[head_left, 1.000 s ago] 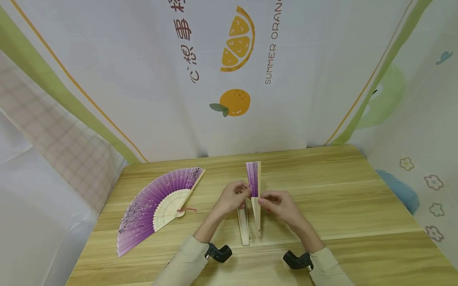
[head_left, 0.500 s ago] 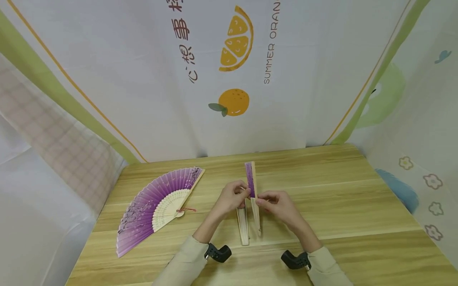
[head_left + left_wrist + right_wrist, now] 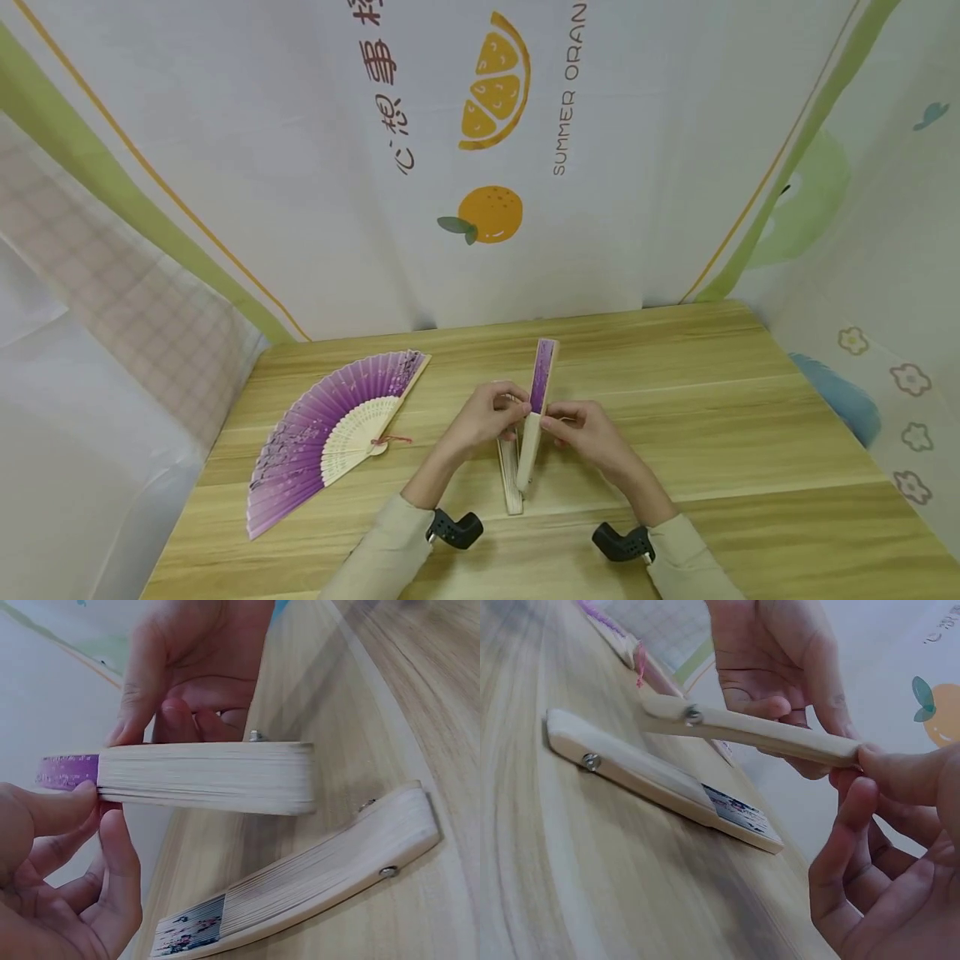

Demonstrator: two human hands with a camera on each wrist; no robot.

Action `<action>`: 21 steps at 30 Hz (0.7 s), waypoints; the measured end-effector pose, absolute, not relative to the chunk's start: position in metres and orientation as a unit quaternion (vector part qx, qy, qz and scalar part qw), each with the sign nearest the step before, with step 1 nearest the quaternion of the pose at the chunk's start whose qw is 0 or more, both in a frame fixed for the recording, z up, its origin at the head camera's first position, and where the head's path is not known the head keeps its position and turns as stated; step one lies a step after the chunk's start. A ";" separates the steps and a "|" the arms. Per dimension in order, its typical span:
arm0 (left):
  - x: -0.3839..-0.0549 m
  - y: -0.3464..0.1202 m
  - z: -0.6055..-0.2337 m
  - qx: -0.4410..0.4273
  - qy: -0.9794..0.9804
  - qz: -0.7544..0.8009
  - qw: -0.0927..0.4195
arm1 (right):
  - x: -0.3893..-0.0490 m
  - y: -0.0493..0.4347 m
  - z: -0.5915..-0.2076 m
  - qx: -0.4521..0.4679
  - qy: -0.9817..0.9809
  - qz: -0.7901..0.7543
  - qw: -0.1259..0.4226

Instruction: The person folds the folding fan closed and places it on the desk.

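pinching one folded purple fan [image 3: 531,442] between thumb and fingers, the left hand [image 3: 483,414] and the right hand [image 3: 588,429] hold it from opposite sides, near the border where the purple leaf meets the pale ribs. the remaining fingers are bent; whether all of them touch the fan, i cannot tell. this fan is in the air above the tabletop [image 3: 675,417], its pivot end toward the person; probably it is gripped from both sides so that the ribs remain pressed together. the left wrist view shows a gap between it and the dark-flowered folded fan [image 3: 315,866], which lies below on the tabletop; being folded, it likely needs no hand to support it. farther to the left, a spread purple fan [image 3: 322,442] rests on the tabletop, with a red cord [image 3: 393,439] at its pivot. placed well apart, it seems to be out of the hands' way.
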State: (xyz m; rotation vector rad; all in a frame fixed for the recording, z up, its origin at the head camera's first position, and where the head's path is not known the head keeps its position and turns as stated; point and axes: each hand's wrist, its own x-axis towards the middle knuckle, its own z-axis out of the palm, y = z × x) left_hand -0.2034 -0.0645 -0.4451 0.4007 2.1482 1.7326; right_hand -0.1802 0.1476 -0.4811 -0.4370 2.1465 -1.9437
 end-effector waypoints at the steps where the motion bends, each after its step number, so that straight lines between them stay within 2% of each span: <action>1: -0.203 -0.065 -0.445 0.141 0.755 0.614 0.182 | -0.180 0.148 -0.481 -0.150 0.728 -0.661 0.108; 21: -0.199 -0.060 -0.453 0.137 0.721 0.645 0.213 | -0.187 0.164 -0.489 -0.148 0.702 -0.679 0.158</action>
